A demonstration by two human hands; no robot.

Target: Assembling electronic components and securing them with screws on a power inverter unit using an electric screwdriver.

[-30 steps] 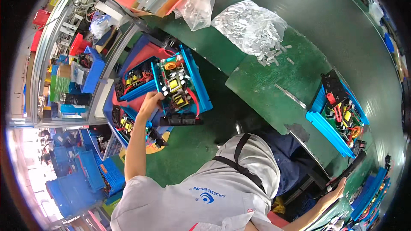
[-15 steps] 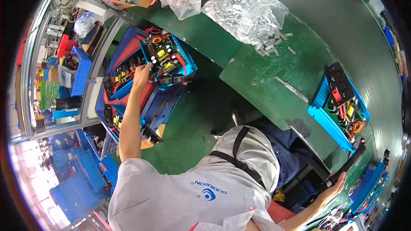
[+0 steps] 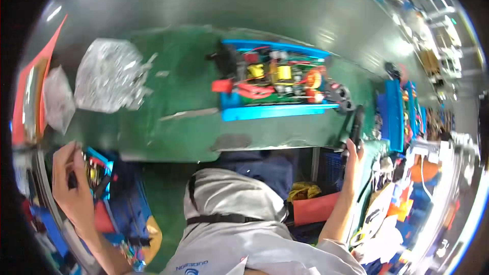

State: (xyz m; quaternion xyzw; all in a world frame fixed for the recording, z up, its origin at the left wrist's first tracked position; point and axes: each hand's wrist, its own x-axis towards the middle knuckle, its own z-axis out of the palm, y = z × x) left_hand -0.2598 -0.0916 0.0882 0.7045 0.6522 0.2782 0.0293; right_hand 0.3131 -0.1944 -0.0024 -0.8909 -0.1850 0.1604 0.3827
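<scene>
My left hand [image 3: 72,186] hovers by a blue-cased circuit unit [image 3: 97,170] at the lower left. Its fingers are loosely bent, slightly smeared, with nothing visible in them. My right hand [image 3: 353,155] is closed round a black electric screwdriver [image 3: 356,126] held upright at the bench's right side. Just left of the screwdriver, an open blue metal case [image 3: 280,112] lies on the green mat. Inside sit a circuit board, yellow transformers [image 3: 283,73], an orange wire coil [image 3: 313,78] and red wires. A black end plate [image 3: 340,97] adjoins its right end; a dark panel [image 3: 225,61] stands at its left.
Clear bags of small pieces [image 3: 109,76] lie on the bench at left, with some pieces spilled. A tweezers-like metal tool [image 3: 191,114] rests near the front of the green mat [image 3: 173,142]. More blue cases [image 3: 393,114] stand at right. A red bin [image 3: 318,209] sits below the bench.
My view has swung right to face the bench. My left hand has come away from the unit at left. The screwdriver remains in my right hand, now beside the bench's blue case.
</scene>
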